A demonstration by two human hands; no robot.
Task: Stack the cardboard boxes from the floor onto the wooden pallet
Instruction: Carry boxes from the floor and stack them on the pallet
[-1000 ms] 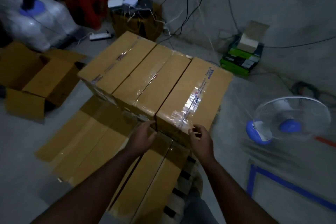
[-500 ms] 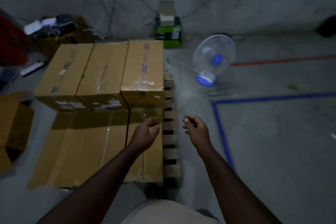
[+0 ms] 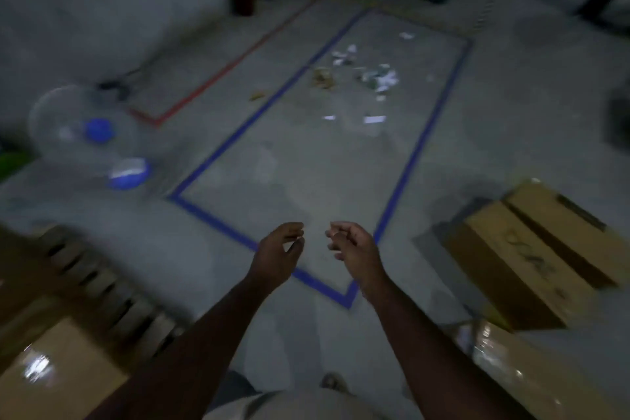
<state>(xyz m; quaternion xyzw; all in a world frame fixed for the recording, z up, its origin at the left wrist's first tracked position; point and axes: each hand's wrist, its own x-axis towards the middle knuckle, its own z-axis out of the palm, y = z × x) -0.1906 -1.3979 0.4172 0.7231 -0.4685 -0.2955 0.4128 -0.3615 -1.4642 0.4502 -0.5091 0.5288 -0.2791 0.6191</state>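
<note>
Head view: left hand (image 3: 278,254) and right hand (image 3: 353,245) hanging empty over the floor, fingers loosely curled, slightly apart. Wooden pallet (image 3: 102,286) at left carrying a taped box (image 3: 58,375). Floor boxes (image 3: 531,252) at right waiting; stacking looking partly done.

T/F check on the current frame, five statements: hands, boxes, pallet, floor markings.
1. Both hands hold nothing. True: the left hand and right hand hang loosely curled over the floor, no grip on anything.
2. A cardboard box lies on the floor to the person's right. True.
3. The wooden pallet is to the person's right. False: it is at lower left.
4. The hands hover over red floor tape. False: blue tape runs under them; the red tape is farther off, to the left.
5. The fan stands inside the blue rectangle. False: it is outside, left of it.
</note>
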